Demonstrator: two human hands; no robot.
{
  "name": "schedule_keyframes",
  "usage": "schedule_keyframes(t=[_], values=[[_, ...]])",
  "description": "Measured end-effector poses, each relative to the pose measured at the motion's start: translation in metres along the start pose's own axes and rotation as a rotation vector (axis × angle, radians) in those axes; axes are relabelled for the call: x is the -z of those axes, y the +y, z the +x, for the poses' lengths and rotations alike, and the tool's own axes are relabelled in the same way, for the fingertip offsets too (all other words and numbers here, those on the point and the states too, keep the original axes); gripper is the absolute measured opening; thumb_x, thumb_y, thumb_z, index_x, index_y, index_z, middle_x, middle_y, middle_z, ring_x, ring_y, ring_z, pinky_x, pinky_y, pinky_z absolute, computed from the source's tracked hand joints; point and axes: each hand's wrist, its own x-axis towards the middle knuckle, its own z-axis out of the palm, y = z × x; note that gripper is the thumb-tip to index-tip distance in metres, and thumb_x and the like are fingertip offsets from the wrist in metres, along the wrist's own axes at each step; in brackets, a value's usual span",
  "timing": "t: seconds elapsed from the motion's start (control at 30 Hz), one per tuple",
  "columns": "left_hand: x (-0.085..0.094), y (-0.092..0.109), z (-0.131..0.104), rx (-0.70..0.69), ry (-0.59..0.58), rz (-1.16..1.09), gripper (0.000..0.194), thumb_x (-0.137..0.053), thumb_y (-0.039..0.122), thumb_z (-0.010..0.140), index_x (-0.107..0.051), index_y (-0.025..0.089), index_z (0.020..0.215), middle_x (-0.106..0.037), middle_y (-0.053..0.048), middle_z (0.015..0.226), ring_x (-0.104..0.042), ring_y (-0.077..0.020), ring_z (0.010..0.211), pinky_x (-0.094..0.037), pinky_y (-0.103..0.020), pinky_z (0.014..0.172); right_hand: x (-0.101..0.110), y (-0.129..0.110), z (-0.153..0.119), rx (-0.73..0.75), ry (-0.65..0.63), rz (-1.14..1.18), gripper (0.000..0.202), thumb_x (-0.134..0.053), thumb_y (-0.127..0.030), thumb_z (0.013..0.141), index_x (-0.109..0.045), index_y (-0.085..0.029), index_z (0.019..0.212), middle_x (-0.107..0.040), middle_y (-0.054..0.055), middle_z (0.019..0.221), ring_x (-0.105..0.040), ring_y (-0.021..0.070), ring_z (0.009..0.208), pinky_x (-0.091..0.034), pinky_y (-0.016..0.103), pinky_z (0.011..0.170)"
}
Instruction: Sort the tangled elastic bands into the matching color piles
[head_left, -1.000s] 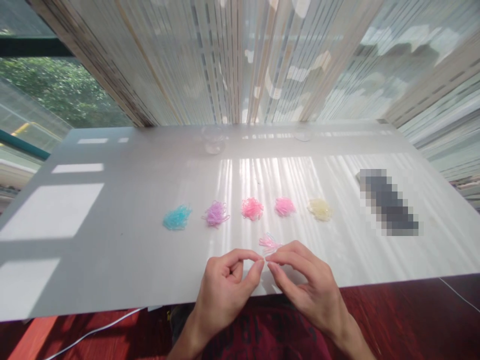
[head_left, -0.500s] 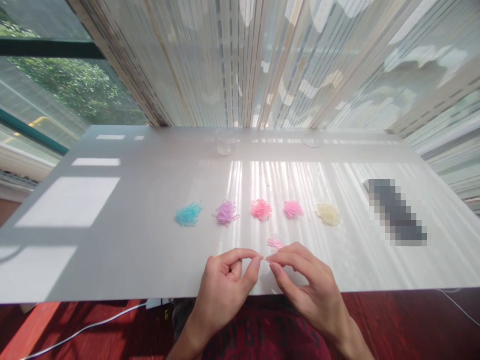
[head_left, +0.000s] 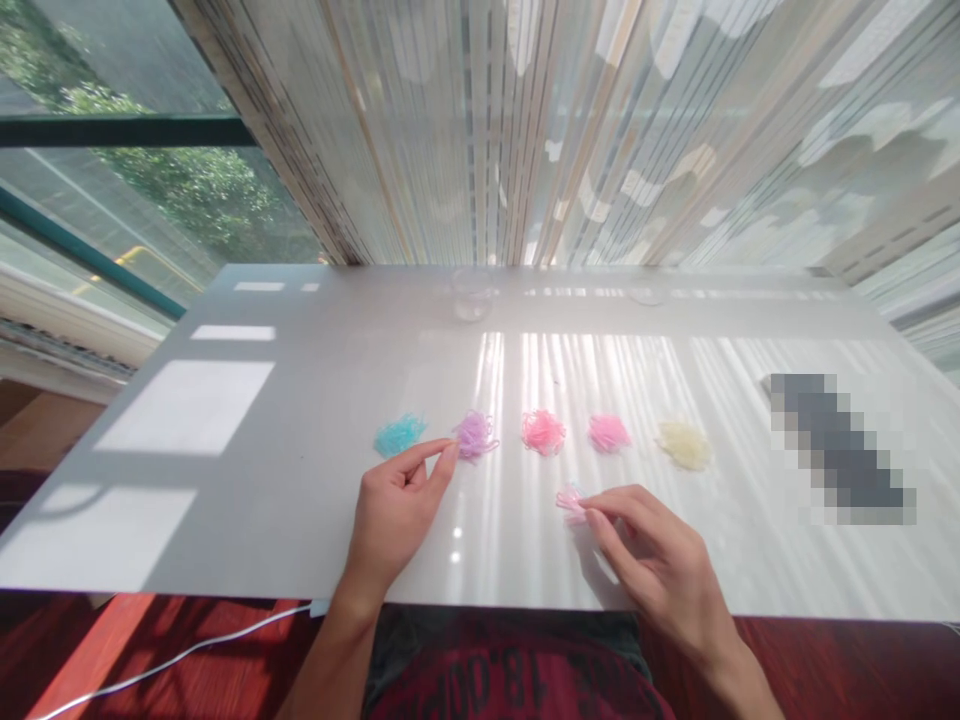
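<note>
My left hand point(head_left: 401, 505) is at the left edge of the purple pile point(head_left: 475, 436), thumb and forefinger pinched together; whatever they hold is too small to make out. My right hand point(head_left: 656, 545) has its thumb and forefinger closed at a small mixed pile point(head_left: 571, 505) of pink and pale blue pieces. Behind the hands, a row of small, thin pieces also includes a blue pile point(head_left: 400, 434), a coral pink pile point(head_left: 544, 432), a lighter pink pile point(head_left: 609, 433) and a pale yellow pile point(head_left: 682, 444).
The piles lie on a white table point(head_left: 300, 520). A clear round container point(head_left: 472, 297) stands near its back edge, and a clear disc point(head_left: 646, 296) lies farther right. A pixelated dark object point(head_left: 840, 445) is at the right. Striped curtains hang behind.
My hands have moved apart. The left has gone left and forward to the purple pile, while the right has come to the mixed pile. The camera view has shifted slightly.
</note>
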Motion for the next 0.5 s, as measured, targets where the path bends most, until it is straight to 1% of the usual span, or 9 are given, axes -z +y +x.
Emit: schedule_keyframes(t=[0.1, 0.2, 0.3, 0.4, 0.5], values=[[-0.005, -0.003, 0.005, -0.014, -0.015, 0.034, 0.042, -0.069, 0.052, 0.083, -0.085, 0.014, 0.091, -0.020, 0.008, 0.058, -0.022, -0.0086, 0.052, -0.026, -0.022, 0.049, 0.008, 0.009, -0.002, -0.041, 0.016, -0.023, 0.011, -0.063, -0.025, 0.099, -0.073, -0.024, 0.094, -0.074, 0.003, 0.087, -0.069, 0.0150, 0.072, -0.054, 0.024, 0.060], [-0.008, -0.004, 0.005, -0.048, -0.001, 0.070, 0.038, -0.069, 0.050, 0.085, -0.085, 0.016, 0.093, -0.019, 0.008, 0.059, -0.021, -0.0089, 0.052, -0.025, -0.022, 0.049, 0.012, 0.013, -0.002, -0.052, 0.040, -0.029, 0.011, -0.063, -0.026, 0.099, -0.073, -0.024, 0.095, -0.075, 0.003, 0.087, -0.070, 0.0156, 0.071, -0.054, 0.024, 0.060], [-0.007, -0.004, 0.006, -0.107, 0.031, 0.134, 0.034, -0.068, 0.046, 0.087, -0.085, 0.018, 0.095, -0.019, 0.008, 0.059, -0.021, -0.0091, 0.053, -0.025, -0.022, 0.049, 0.013, 0.014, 0.000, -0.050, 0.043, -0.017, 0.011, -0.063, -0.025, 0.098, -0.073, -0.025, 0.095, -0.075, 0.002, 0.086, -0.068, 0.0147, 0.067, -0.053, 0.024, 0.056], [-0.005, -0.005, 0.008, -0.174, 0.071, 0.196, 0.031, -0.069, 0.043, 0.087, -0.086, 0.018, 0.094, -0.019, 0.008, 0.059, -0.021, -0.0087, 0.052, -0.025, -0.022, 0.050, 0.013, 0.014, 0.001, -0.055, 0.041, -0.005, 0.011, -0.063, -0.025, 0.098, -0.073, -0.025, 0.096, -0.075, 0.002, 0.086, -0.068, 0.0147, 0.067, -0.053, 0.024, 0.056], [-0.005, -0.005, 0.009, -0.197, 0.083, 0.232, 0.029, -0.069, 0.041, 0.087, -0.086, 0.018, 0.094, -0.019, 0.008, 0.060, -0.021, -0.0086, 0.052, -0.026, -0.022, 0.050, 0.014, 0.016, 0.001, -0.057, 0.039, 0.000, 0.010, -0.063, -0.023, 0.098, -0.073, -0.025, 0.097, -0.074, 0.002, 0.086, -0.068, 0.0137, 0.068, -0.053, 0.023, 0.057]])
